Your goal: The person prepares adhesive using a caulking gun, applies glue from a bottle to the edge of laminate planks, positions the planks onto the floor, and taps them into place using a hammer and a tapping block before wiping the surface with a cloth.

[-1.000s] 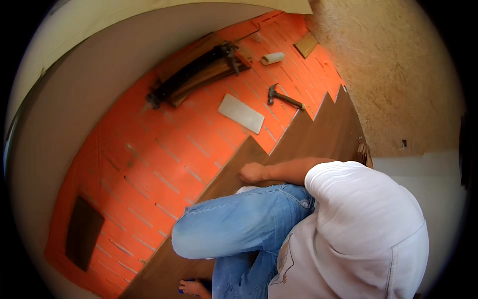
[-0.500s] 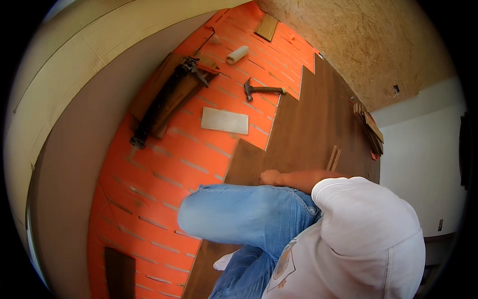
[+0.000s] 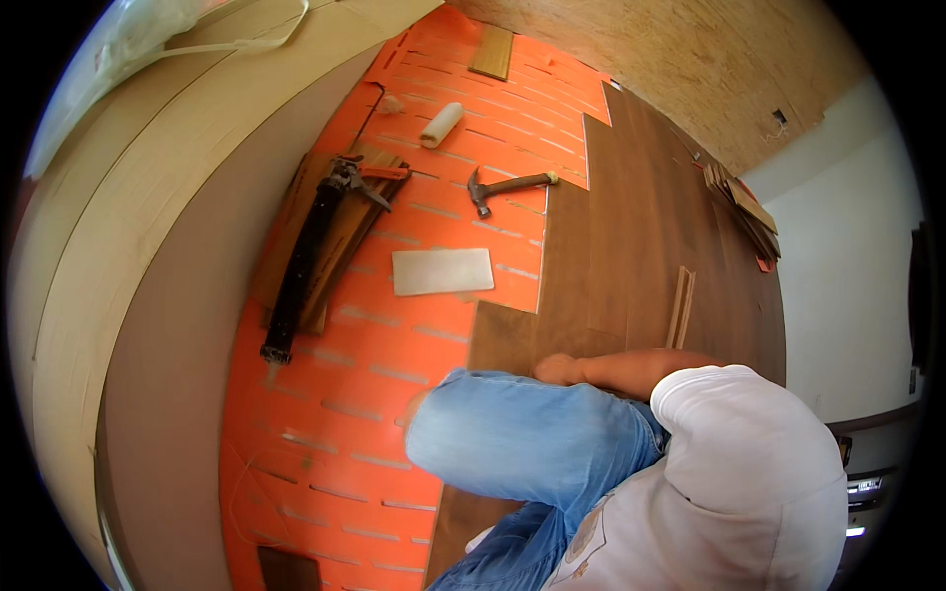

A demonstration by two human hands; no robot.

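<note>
My right hand is closed, low over the brown wooden floorboards, just past my bent knee in blue jeans. My thigh partly covers its fingers, so anything inside is hidden. Of my left hand only a small blurred skin-coloured patch may show at the knee's edge; its fingers cannot be made out. Ahead of the knee, a whitish rectangular block lies on the orange underlay. Beyond it rests a claw hammer with a wooden handle, its end at the boards' stepped edge.
A long black caulking gun leans across stacked planks by the left wall. A whitish roll and a short board lie farther off. Narrow wood strips and a pile of offcuts are on the right.
The view has shifted, so the floor and tools sit differently in the picture. My right hand stays closed beside the knee. A blurred skin-coloured patch now shows at the knee's left edge.
</note>
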